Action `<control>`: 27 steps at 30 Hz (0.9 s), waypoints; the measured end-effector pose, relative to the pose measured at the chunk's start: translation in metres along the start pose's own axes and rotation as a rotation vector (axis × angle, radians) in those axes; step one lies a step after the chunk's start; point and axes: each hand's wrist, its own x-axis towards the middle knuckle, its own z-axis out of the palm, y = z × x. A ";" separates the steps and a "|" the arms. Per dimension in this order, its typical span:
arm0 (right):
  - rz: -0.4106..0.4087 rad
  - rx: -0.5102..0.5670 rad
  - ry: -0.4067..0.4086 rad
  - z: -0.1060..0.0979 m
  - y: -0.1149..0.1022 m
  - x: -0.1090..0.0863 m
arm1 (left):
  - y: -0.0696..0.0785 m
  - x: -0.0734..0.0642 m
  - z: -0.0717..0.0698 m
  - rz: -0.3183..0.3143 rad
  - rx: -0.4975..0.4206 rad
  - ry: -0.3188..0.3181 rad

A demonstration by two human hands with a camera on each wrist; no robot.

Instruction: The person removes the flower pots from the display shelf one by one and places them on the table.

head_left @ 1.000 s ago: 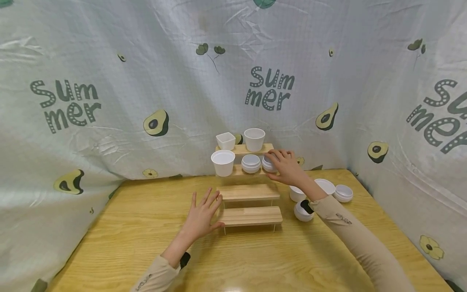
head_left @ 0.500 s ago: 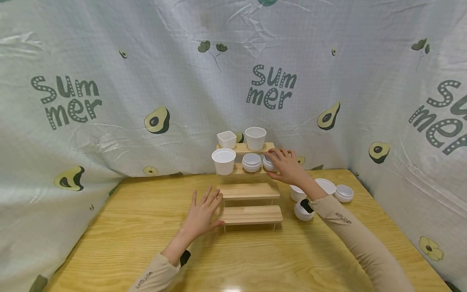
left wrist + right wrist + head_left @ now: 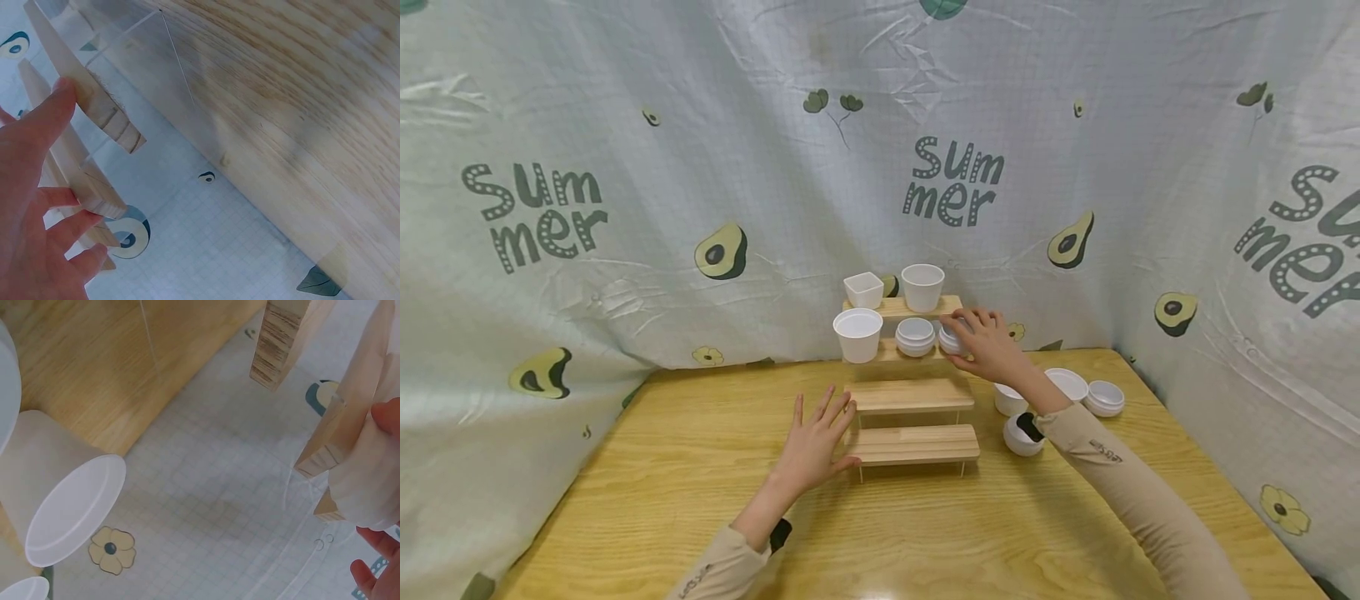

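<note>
A tiered wooden stand (image 3: 917,394) with thin clear supports stands on the table. My right hand (image 3: 990,346) holds a small ribbed white pot (image 3: 365,475) at the right end of the second tier from the top, thumb on one side and fingers on the other. Beside it on that tier are a matching ribbed pot (image 3: 915,337) and a taller white pot (image 3: 858,336). The top tier bears a square white pot (image 3: 864,291) and a round one (image 3: 922,288). My left hand (image 3: 811,450), fingers spread, touches the left ends of the lower tiers (image 3: 103,115).
Right of the stand, several more white pots stand on the table (image 3: 880,533): one round pot (image 3: 1022,437) near the right wrist, a wide one (image 3: 1066,384) and a small ribbed one (image 3: 1105,398). A printed cloth (image 3: 790,183) hangs close behind the stand.
Both hands and all the pots keep nearly the same places. Only the head view has shifted slightly.
</note>
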 end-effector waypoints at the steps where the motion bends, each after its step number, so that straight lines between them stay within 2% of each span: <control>1: 0.000 -0.002 -0.002 0.000 0.000 0.000 | 0.000 0.000 0.000 -0.001 -0.003 0.002; 20: -0.059 -0.020 0.061 -0.004 -0.001 -0.010 | 0.000 0.001 0.002 0.004 0.008 0.016; 27: -0.069 -0.033 0.030 -0.008 -0.002 -0.017 | 0.000 0.002 0.003 0.003 0.008 0.009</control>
